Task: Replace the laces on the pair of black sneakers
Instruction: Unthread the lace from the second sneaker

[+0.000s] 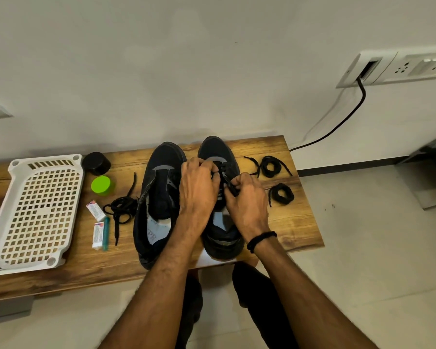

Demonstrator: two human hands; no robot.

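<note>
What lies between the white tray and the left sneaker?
Head view: black jar, green-lidded jar, two small boxes, a teal stick and a loose black lace.

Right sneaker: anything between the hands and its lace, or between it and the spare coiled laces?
Nothing visible. The left hand and right hand both pinch the lace over the right sneaker. The coiled laces lie on the bench just right of it, with nothing between.

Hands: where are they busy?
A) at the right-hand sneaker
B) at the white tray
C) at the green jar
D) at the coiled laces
A: the left hand and right hand both pinch the lace on the right-hand sneaker.
</note>
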